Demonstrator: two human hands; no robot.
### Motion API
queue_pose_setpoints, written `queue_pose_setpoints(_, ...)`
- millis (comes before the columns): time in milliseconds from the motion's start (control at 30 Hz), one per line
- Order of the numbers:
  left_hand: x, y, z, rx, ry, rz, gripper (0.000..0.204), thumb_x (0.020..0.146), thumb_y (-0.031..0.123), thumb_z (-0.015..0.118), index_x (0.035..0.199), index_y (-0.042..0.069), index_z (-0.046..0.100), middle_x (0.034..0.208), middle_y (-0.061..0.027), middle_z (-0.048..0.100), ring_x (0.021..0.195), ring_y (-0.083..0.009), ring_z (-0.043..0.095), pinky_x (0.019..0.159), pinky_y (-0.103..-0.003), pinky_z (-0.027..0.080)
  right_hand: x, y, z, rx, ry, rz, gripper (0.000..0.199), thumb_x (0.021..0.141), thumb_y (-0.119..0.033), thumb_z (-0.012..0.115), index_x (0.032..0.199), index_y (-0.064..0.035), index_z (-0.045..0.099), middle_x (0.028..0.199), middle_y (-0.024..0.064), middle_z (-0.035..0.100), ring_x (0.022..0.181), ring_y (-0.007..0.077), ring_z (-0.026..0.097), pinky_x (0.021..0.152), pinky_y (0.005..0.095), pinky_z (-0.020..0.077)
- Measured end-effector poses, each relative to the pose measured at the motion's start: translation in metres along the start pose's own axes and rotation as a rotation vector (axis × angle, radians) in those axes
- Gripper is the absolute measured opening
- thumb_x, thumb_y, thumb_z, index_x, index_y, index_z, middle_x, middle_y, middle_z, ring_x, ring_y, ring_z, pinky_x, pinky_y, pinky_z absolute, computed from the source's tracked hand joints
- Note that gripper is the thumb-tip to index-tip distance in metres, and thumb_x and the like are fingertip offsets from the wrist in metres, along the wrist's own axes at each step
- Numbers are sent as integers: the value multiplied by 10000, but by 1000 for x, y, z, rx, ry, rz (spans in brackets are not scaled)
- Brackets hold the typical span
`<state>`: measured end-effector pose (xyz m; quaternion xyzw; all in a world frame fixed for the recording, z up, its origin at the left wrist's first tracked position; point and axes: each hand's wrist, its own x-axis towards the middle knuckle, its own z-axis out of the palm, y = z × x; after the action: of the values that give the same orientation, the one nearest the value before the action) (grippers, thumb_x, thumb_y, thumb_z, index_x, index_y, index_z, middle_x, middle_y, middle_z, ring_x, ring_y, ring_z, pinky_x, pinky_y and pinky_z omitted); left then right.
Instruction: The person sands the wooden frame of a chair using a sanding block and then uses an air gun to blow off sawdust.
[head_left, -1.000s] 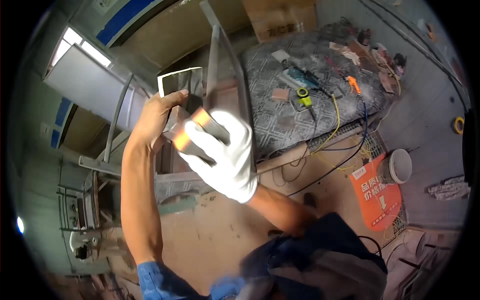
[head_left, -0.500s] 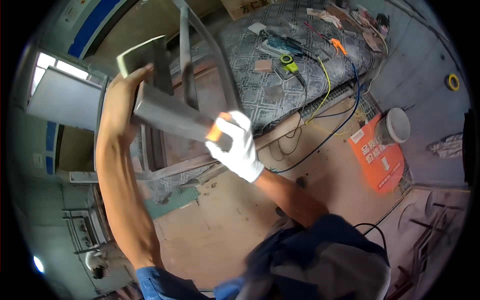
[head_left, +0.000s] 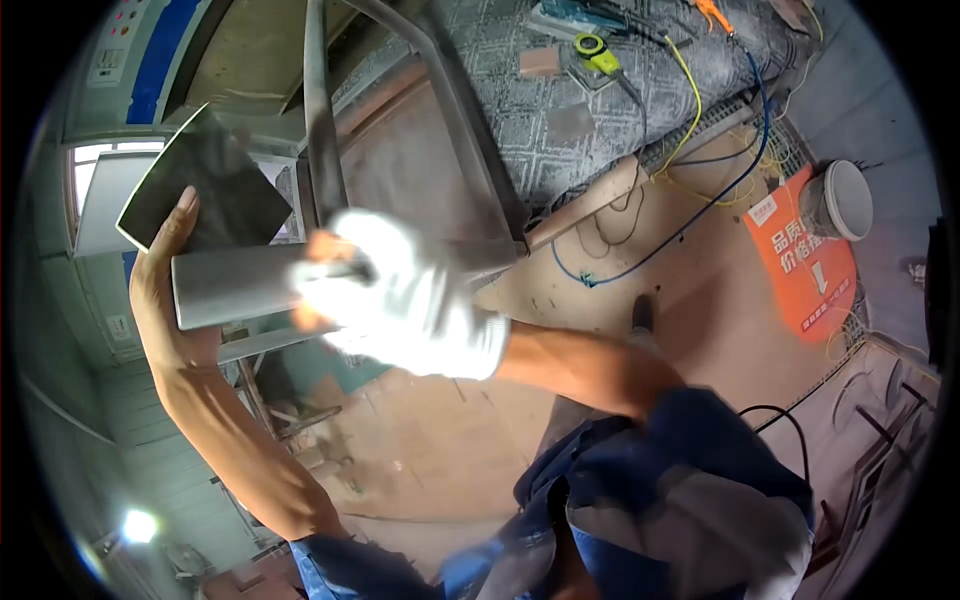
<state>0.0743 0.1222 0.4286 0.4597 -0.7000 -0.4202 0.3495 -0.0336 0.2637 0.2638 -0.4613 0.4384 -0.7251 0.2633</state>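
Observation:
A grey frame of joined bars (head_left: pixel 460 150) stands on the left, its wide bar (head_left: pixel 235 288) pointing toward my left forearm. My left hand (head_left: pixel 172 240) is bare and closed, its thumb lying on a dark, square panel (head_left: pixel 225 185) with a pale edge; the other fingers are hidden behind. Whether this panel is joined to the frame I cannot tell. My right hand (head_left: pixel 395 295), in a white glove, is wrapped over the wide bar. An orange pad (head_left: pixel 310 312) shows under its fingers, smeared by motion.
A patterned grey cloth (head_left: pixel 500 90) covers the surface behind, with a green-and-black tool (head_left: pixel 597 55), flat abrasive pieces (head_left: pixel 570 122) and an orange-handled air gun (head_left: pixel 712 14). A blue hose (head_left: pixel 690 228) trails to the floor. A white bucket (head_left: pixel 848 200) stands by an orange sheet (head_left: pixel 808 260).
My gloved hand has moved left along the wide bar, toward its near end and my left hand. The view has shifted, and more of the dark panel's face shows.

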Motion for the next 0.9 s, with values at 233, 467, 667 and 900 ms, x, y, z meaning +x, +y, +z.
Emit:
queue_pose_setpoints(233,-2,-7,3,208,-33,282,323,923,159,705,1189,-24,704,1190,-103,690,1064,-184,648,937,-322,486,-25,63,-13,-194,309,-443,587,689,-228,902,1211,-93,671,1147,144,656,876,232,685,809,372,624)
queue_pose_setpoints(467,-12,3,-14,26,-292,106,419,1021,211,545,1379,1,606,1375,-136,633,1270,-214,586,1085,-333,446,51,-41,13,12,87,-584,681,708,-350,872,1303,-97,662,1233,167,562,1069,292,570,912,429,516)
queue_pose_setpoints(667,-10,-2,34,-108,143,199,412,1022,216,591,1330,-55,622,1293,-132,669,1072,-187,683,936,-330,532,-70,100,-30,-42,351,-64,636,663,28,835,1260,-29,624,1165,142,623,1067,297,630,920,381,524)
queue_pose_setpoints(900,-34,-161,88,273,186,540,414,988,279,649,1231,-55,669,1185,-120,699,968,-207,698,873,-355,549,13,18,-14,-66,241,-227,597,662,-247,924,1083,-34,558,1019,124,606,913,276,614,799,391,519)
